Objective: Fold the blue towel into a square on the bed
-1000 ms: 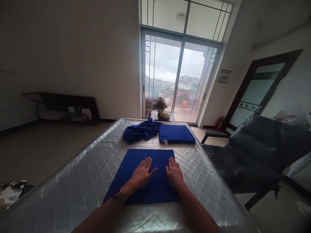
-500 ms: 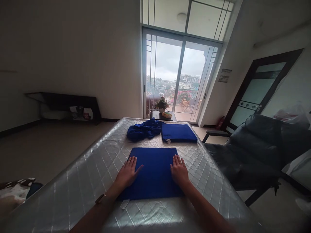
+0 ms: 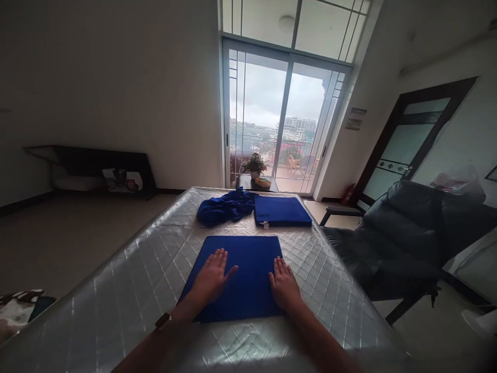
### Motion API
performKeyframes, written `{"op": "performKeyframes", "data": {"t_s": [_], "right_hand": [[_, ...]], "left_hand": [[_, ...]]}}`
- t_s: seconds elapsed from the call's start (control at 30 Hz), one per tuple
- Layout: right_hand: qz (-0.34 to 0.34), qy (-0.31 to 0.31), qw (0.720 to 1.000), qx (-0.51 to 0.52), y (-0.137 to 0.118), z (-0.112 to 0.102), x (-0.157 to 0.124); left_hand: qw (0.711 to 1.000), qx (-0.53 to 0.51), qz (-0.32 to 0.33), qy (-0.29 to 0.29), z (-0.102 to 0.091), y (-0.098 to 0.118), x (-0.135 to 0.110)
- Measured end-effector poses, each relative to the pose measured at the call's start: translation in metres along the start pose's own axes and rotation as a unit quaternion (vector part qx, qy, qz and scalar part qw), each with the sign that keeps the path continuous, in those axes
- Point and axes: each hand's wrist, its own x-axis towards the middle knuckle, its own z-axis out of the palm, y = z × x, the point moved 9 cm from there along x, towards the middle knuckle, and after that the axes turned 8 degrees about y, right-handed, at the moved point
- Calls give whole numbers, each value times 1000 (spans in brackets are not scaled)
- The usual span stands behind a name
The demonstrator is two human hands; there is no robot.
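Two flat, unclenched hands, left hand (image 3: 212, 277) and right hand (image 3: 284, 282), press the folded blue cloth (image 3: 248, 254) at centre frame, gripping nothing; above it, a second folded cloth (image 3: 281, 211) lies done, a crumpled cloth (image 3: 223, 207) not yet folded.

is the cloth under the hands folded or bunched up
Folded: the blue cloth is a neat flat rectangle with straight edges.

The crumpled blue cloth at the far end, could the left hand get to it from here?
Probably yes. The left hand lies flat and empty on the near folded cloth, and only bare quilted mattress lies between it and the crumpled blue cloth. It would likely need a forward lean.
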Motion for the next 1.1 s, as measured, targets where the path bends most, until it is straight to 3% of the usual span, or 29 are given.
{"op": "performKeyframes", "data": {"t_s": [0.1, 0.2, 0.27, 0.33, 0.4, 0.5, 0.8, 0.9, 1.1], "right_hand": [[-3, 1, 1000, -7, 1, 1, 0], [-28, -4, 999, -20, 1, 4, -2], [-41, -5, 999, -24, 0, 5, -3], [-44, -4, 999, -23, 0, 5, -4], [-39, -5, 999, -22, -1, 3, -4], [-20, -7, 1000, -15, -1, -1, -3], [-11, -4, 1000, -3, -1, -1, -2], [-14, 9, 1000, -13, -3, -6, -2], [-20, 20, 999, -30, -9, -23, -17]], "left_hand": [[992, -83, 84, -46, 16, 72, -1], [976, -143, 163, -35, 22, 139, 0], [969, -168, 178, -34, 27, 164, 1], [969, -176, 164, -48, 33, 167, 3], [973, -168, 145, -59, 38, 155, 2], [981, -144, 117, -59, 36, 119, -4], [998, 4, -32, -50, 16, -38, -42], [998, 25, -36, -42, 13, -53, -48], [998, 29, -38, -34, 10, -46, -48]]}}
